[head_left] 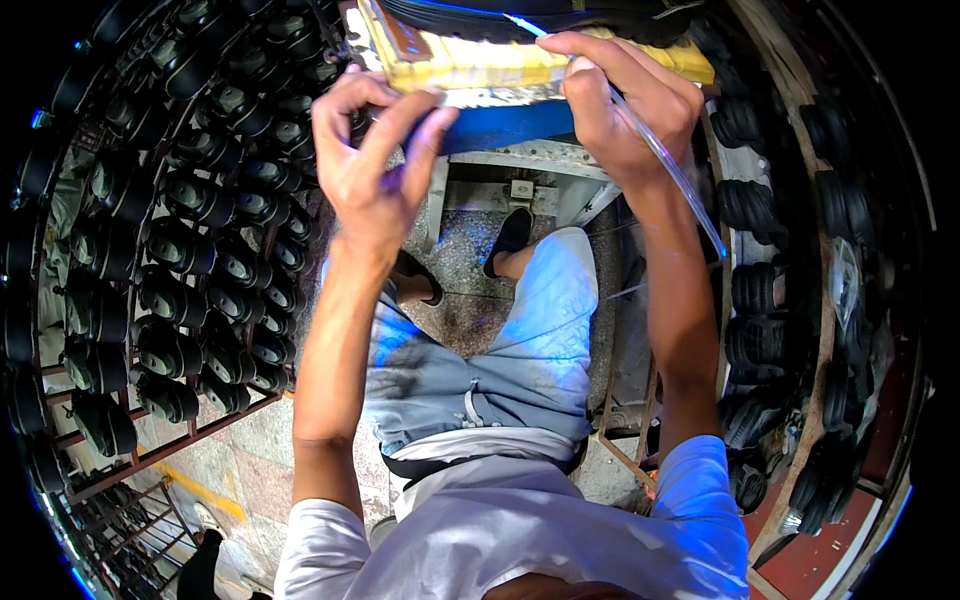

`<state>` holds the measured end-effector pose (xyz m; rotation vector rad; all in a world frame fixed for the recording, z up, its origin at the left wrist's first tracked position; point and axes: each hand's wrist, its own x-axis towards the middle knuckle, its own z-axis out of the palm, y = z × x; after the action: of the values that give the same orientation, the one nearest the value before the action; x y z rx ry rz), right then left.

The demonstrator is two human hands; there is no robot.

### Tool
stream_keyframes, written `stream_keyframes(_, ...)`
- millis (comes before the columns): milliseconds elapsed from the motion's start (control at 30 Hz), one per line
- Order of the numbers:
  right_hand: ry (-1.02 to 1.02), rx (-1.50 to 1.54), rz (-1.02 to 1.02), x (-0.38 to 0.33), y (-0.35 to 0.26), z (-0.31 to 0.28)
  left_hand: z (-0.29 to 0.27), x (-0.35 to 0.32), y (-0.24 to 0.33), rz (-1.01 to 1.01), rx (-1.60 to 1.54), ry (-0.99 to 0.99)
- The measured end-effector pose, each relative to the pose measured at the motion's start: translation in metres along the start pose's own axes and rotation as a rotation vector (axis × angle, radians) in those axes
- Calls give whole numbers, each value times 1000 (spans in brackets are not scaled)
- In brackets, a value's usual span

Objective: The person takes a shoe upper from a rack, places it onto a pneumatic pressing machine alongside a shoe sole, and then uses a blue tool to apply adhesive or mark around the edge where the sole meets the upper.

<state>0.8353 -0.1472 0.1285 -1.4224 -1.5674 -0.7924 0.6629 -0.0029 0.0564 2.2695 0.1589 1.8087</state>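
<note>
In my right hand (630, 100) is a slim stick with a clear handle (672, 170), gripped like a pen. Its pale, bluish tip (522, 24) reaches a black rubbery piece (460, 18) at the top edge, which looks like a shoe sole and is partly cut off. Under that piece lies a thick yellow pad (470, 72) with a ragged front edge. My left hand (370, 150) is at the pad's left front corner, fingers curled and a little apart, with nothing visible in them.
The pad rests on a blue-edged bench (520, 130) with a pale frame. Racks of black shoes (190, 195) stand at my left. To my right, shelves hold dark soles or shoes (750, 205). My knees are below the bench, and another person's dark leg (203, 565) shows at the lower left.
</note>
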Motion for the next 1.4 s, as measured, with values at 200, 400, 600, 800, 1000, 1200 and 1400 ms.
stream_keyframes(200,14,-134,-15,-11,41,-16,1,13,-33,-85,-23,-17)
stream_keyframes(400,14,-321,-3,-22,57,-55,8,19,-65,-58,-86,-17)
stream_keyframes(600,22,-338,-16,-37,45,-85,25,46,-133,-19,-14,-157)
stream_keyframes(800,-101,-286,119,-28,-4,-92,68,20,-10,75,-249,-96)
stream_keyframes(1000,-12,-13,123,-27,0,-56,16,-34,15,-65,-260,-79)
stream_keyframes(1200,105,-116,-28,-9,5,-7,1,-16,-35,-341,-161,-100)
stream_keyframes(1400,156,-253,-2,-9,28,5,13,8,-53,-459,-162,-171)
